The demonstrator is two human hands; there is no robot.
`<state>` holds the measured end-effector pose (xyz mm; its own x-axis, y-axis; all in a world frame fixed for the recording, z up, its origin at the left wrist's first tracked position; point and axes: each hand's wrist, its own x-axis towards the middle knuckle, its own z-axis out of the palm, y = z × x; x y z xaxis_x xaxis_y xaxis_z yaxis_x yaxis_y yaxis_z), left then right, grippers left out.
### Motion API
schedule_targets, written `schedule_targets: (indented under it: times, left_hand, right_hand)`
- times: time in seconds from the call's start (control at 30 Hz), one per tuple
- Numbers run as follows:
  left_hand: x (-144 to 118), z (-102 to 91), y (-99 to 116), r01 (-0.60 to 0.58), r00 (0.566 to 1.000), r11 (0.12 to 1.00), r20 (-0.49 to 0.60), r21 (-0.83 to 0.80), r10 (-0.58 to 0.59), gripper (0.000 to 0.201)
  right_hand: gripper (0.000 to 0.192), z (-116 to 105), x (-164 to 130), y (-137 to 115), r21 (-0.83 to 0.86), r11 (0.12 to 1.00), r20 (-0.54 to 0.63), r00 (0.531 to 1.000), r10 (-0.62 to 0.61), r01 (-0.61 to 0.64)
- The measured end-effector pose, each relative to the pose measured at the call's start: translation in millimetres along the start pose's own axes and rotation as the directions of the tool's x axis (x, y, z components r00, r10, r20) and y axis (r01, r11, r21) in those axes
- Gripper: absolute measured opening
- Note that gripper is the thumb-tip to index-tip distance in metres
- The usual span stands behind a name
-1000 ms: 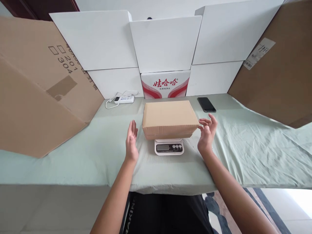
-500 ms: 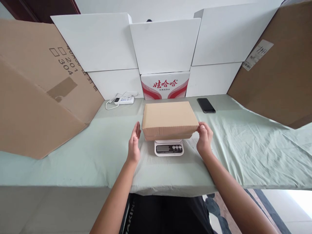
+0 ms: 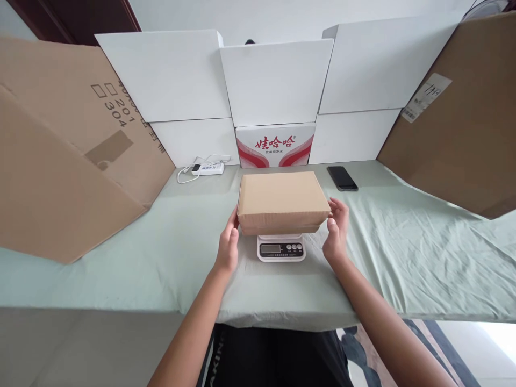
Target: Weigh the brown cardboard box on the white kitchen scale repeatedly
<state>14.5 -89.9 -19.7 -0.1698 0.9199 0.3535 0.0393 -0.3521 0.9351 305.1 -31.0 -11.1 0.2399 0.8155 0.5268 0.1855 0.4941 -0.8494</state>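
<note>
A closed brown cardboard box [image 3: 284, 193] rests on a small white kitchen scale [image 3: 300, 257], covering its weighing plate. The scale's display and buttons face me; no digits can be read. My left hand [image 3: 228, 245] is at the box's left side, fingers stretched along it and seeming to touch, with their tips partly hidden. Beside the right side of the box is my right hand [image 3: 337, 228], its fingers loosely bent and the thumb apart. Neither hand is wrapped around the box.
A black phone [image 3: 342, 178] lies behind to the right; a white power strip with cable [image 3: 208, 169] lies behind to the left. White boxes [image 3: 278, 86] and a printed carton [image 3: 275, 145] wall the back. Large cardboard panels [image 3: 60, 177] flank the green-clothed table [image 3: 193, 269].
My left hand has moved in to the box's left side. My right hand's fingers have loosened from the right front corner and spread. The view has shifted slightly.
</note>
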Motion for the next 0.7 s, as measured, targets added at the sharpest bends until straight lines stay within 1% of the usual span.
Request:
schedule_targets:
  times: [0.07, 0.13, 0.2, 0.27, 0.33, 0.4, 0.47, 0.53, 0.6, 0.7]
  left_hand:
    - [-1, 3.4, 3, -0.004, 1.0, 1.0, 0.029, 0.009, 0.003, 0.084]
    - [-1, 6.0, 4, 0.001, 0.998, 1.0, 0.056, 0.004, -0.001, 0.085]
    - [2, 7.3, 7, 0.001, 0.997, 1.0, 0.078, -0.014, 0.0, 0.085]
    - [10, 7.7, 14, -0.023, 0.995, 0.999, 0.094, -0.038, 0.027, 0.083]
    - [27, 7.7, 23, -0.079, 0.991, 0.995, 0.103, -0.06, 0.085, 0.083]
    - [51, 8.4, 31, -0.125, 0.986, 0.99, 0.105, -0.069, 0.131, 0.085]
    - [78, 10.7, 31, -0.1, 0.99, 0.993, 0.089, -0.068, 0.106, 0.084]
    - [103, 14.8, 20, -0.04, 0.998, 0.996, 0.042, -0.081, 0.043, 0.083]
    - [120, 19.8, 0, -0.015, 1.0, 0.997, -0.007, -0.072, 0.014, 0.084]
    - [129, 25.7, -37, 0.041, 0.996, 0.998, -0.071, -0.051, -0.045, 0.09]
  right_hand:
    - [0.074, 3, -5, -3, 0.014, 0.999, 0.047, 0.998, 0.032, -0.033]
    - [0.075, 6, -9, -9, -0.002, 0.998, 0.088, 0.995, 0.056, -0.056]
    - [0.074, 9, -10, -16, -0.018, 0.998, 0.112, 0.992, 0.06, -0.058]
    - [0.077, 10, -4, -23, -0.019, 0.999, 0.121, 0.992, 0.048, -0.046]
    - [0.08, 12, 9, -30, -0.007, 1.0, 0.123, 0.992, 0.008, -0.007]
    - [0.084, 16, 30, -35, 0.011, 0.999, 0.124, 0.991, -0.053, 0.052]
    - [0.086, 24, 53, -34, 0.026, 0.995, 0.137, 0.985, -0.101, 0.098]
    - [0.085, 34, 72, -24, 0.053, 0.994, 0.186, 0.977, -0.101, 0.093]
    - [0.089, 47, 84, -5, 0.099, 0.993, 0.222, 0.971, -0.088, 0.067]
    - [0.098, 62, 87, 28, 0.127, 0.992, 0.256, 0.966, -0.021, -0.012]
